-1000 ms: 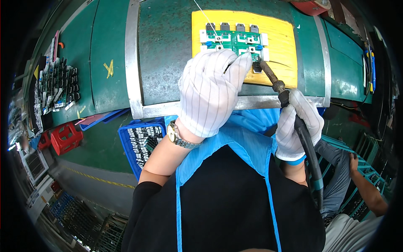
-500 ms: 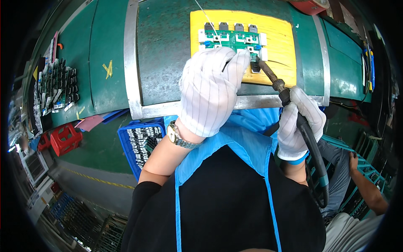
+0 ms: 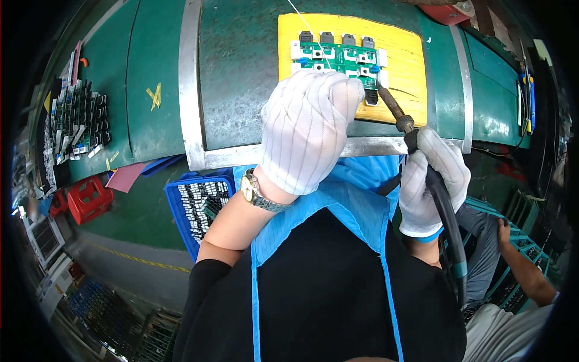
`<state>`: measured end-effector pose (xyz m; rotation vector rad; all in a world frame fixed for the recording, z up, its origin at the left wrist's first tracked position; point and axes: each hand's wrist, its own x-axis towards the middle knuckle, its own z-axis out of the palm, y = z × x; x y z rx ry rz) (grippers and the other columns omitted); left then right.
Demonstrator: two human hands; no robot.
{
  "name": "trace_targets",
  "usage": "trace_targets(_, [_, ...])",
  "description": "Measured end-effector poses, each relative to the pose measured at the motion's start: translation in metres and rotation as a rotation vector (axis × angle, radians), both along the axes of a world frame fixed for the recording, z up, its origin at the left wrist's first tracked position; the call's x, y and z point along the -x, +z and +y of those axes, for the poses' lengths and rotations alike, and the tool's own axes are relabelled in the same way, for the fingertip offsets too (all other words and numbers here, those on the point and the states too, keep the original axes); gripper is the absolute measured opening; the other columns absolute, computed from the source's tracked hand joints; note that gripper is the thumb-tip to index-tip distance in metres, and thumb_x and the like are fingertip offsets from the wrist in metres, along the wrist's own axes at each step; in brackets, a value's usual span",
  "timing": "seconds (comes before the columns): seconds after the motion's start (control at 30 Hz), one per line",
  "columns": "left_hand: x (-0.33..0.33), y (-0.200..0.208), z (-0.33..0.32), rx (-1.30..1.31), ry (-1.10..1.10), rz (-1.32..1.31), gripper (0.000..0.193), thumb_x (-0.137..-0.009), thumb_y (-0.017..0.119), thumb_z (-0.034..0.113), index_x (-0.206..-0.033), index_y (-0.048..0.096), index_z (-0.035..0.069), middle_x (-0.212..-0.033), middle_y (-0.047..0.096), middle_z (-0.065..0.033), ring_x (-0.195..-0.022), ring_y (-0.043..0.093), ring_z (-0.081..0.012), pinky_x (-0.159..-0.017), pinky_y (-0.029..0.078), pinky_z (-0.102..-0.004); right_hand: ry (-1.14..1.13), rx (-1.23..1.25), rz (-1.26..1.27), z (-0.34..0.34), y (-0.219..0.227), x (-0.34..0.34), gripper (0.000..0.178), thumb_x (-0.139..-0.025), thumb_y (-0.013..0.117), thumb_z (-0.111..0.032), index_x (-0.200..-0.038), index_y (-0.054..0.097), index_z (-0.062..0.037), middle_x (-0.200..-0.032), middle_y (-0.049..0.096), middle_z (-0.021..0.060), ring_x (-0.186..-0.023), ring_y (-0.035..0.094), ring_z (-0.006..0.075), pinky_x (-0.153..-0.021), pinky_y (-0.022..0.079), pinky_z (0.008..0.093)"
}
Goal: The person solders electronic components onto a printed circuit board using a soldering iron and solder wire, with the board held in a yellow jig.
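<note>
A green circuit board [image 3: 333,55] with black components along its far edge, white end pieces and blue parts lies on a yellow pad [image 3: 405,60]. My left hand [image 3: 310,123], in a white striped glove, is closed over the board's near left part. A thin solder wire [image 3: 309,28] runs from above down into that hand; its end is hidden. My right hand [image 3: 433,181], gloved too, grips a soldering iron [image 3: 403,117] like a pen. The iron's tip meets the board's near right corner, beside a black component [image 3: 371,96]. Whether it touches a joint I cannot tell.
The green bench [image 3: 235,78] has a metal edge strip [image 3: 241,157]. Many finished-looking boards [image 3: 78,120] stand at the left. A blue bin [image 3: 175,196] of small parts and a red stool [image 3: 89,199] are below the bench. Another person's arm [image 3: 525,265] shows at the lower right.
My left fingertips have drawn slightly nearer to me and curled in tighter. The iron stays at the same corner of the board. The whole bench view has shifted slightly.
</note>
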<state>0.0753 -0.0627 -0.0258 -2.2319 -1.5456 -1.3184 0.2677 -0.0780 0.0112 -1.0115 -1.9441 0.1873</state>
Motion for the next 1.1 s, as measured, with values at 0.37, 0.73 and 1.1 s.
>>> trace_targets(0.37, [-0.004,0.012,0.002,0.067,0.009,0.018,0.025,-0.073,0.070,-0.004,-0.094,0.065,0.009,-0.087,0.067,-0.0059,-0.081,0.066,-0.0245,-0.076,0.054,-0.0356,0.009,-0.069,-0.202,-0.001,0.008,0.012,0.042,-0.070,0.077,-0.005,-0.111,0.068,-0.0116,-0.092,0.069,0.0008,-0.069,0.062,0.0196,-0.062,0.050,0.0311])
trace_targets(0.73, [-0.009,0.013,0.006,0.095,-0.038,0.028,0.026,-0.072,0.067,-0.003,-0.096,0.063,0.007,-0.086,0.066,-0.0070,-0.079,0.065,-0.0266,-0.074,0.053,-0.0369,-0.009,-0.076,-0.296,-0.004,0.009,0.015,0.043,-0.070,0.077,-0.006,-0.112,0.067,-0.0093,-0.076,0.059,0.0005,-0.063,0.059,0.0189,-0.057,0.046,0.0305])
trace_targets(1.1, [-0.001,0.008,0.005,-0.041,-0.027,-0.057,0.028,-0.077,0.068,0.001,-0.103,0.065,0.009,-0.095,0.070,-0.0088,-0.087,0.067,-0.0248,-0.079,0.053,-0.0356,-0.027,0.082,-0.273,-0.005,0.020,0.014,0.041,-0.075,0.073,-0.013,-0.116,0.066,-0.0124,-0.076,0.066,0.0001,-0.058,0.058,0.0214,-0.057,0.047,0.0290])
